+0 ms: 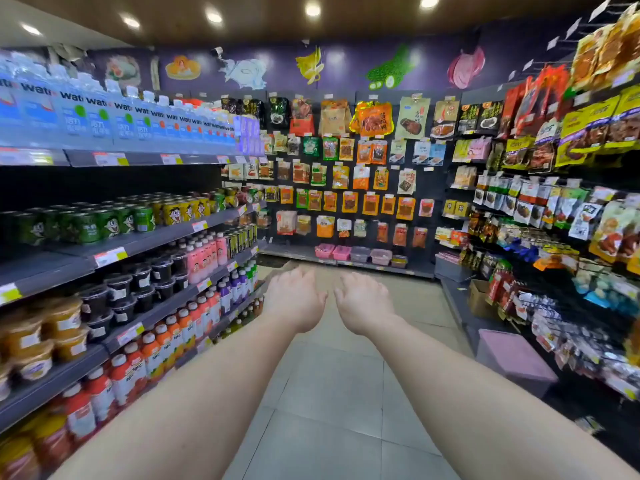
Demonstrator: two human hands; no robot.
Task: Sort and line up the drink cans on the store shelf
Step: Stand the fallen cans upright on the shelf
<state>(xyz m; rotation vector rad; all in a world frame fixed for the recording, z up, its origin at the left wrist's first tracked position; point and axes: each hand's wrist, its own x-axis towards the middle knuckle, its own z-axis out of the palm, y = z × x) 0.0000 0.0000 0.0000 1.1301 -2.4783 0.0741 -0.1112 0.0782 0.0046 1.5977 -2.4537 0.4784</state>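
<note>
Both hands empty: left hand (297,299), right hand (363,301) held relaxed. Green cans (104,223) at shelf (156,239) front edge probably rigid, slick, best gripped round sides.

Drink cans stand upright in rows on the second shelf (162,237) of the left-hand unit. Green cans (104,223) with a cartoon face occupy the nearer stretch; yellow cans (183,211) of the same design stand beside them, farther along. Fronts face the aisle.
</note>
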